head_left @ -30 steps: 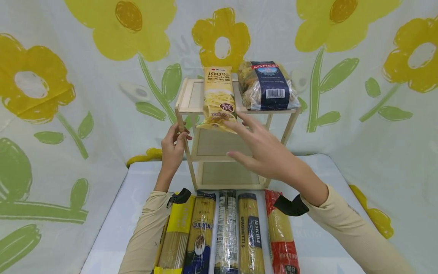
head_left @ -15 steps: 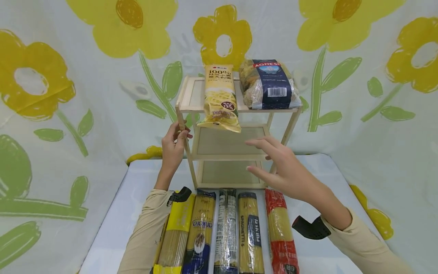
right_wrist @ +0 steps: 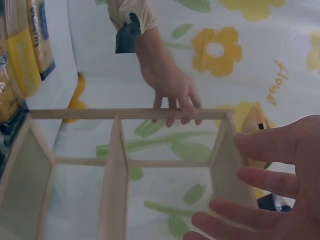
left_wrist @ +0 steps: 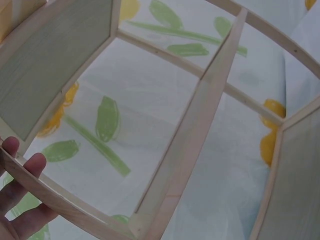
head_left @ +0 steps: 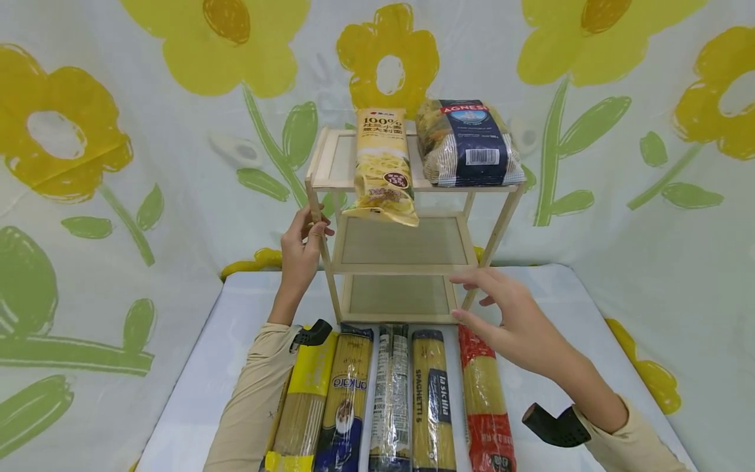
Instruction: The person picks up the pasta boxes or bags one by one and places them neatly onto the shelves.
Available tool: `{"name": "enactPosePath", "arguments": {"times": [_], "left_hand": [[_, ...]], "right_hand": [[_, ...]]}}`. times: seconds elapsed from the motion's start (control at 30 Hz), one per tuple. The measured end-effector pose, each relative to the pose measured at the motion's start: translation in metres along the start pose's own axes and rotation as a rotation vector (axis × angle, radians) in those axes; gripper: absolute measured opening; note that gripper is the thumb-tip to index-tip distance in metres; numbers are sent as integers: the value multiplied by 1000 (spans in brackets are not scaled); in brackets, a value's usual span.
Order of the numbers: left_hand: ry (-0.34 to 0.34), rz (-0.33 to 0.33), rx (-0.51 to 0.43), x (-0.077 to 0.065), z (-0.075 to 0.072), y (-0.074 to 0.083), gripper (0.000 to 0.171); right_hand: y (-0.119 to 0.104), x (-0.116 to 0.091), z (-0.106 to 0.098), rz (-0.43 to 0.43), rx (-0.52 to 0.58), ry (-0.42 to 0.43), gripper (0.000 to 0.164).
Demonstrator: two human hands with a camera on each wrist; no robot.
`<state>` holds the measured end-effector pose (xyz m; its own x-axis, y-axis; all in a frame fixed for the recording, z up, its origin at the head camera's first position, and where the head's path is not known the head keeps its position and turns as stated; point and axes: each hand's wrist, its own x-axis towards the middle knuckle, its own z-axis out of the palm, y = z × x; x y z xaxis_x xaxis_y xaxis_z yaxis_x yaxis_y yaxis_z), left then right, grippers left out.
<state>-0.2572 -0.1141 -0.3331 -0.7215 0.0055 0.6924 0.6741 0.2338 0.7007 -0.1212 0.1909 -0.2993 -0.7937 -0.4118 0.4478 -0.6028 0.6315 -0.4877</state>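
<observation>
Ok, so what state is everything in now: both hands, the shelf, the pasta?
Left hand: gripping the shelf's left front post
Right hand: holding nothing
Shelf: standing upright
Yellow noodle pack: lying on the top tier, end overhanging the front edge
Agnesi bag: on that tier, near end closed
Spaghetti packs: lying side by side on the table

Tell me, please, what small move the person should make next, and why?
Probably lower the right grip onto the red-ended pasta packet. This grip is open and holds nothing, and of the packets lying in front of the wooden rack, that one seems nearest to it. The left grip is occupied, holding the rack's left front post.
</observation>
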Motion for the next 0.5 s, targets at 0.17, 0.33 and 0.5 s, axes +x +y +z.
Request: {"name": "enactPosePath", "arguments": {"times": [0.17,0.33,0.5], "left_hand": [[-1,-1,3,0,0,0,26],[5,7,2,-1,0,-2,26],[6,13,10,0,1,-1,27]], "right_hand": [[5,-14,7,47,1,-10,44],[9,-27,14,95,1,-23,41],[15,-41,21,134,14,-21,39]]}}
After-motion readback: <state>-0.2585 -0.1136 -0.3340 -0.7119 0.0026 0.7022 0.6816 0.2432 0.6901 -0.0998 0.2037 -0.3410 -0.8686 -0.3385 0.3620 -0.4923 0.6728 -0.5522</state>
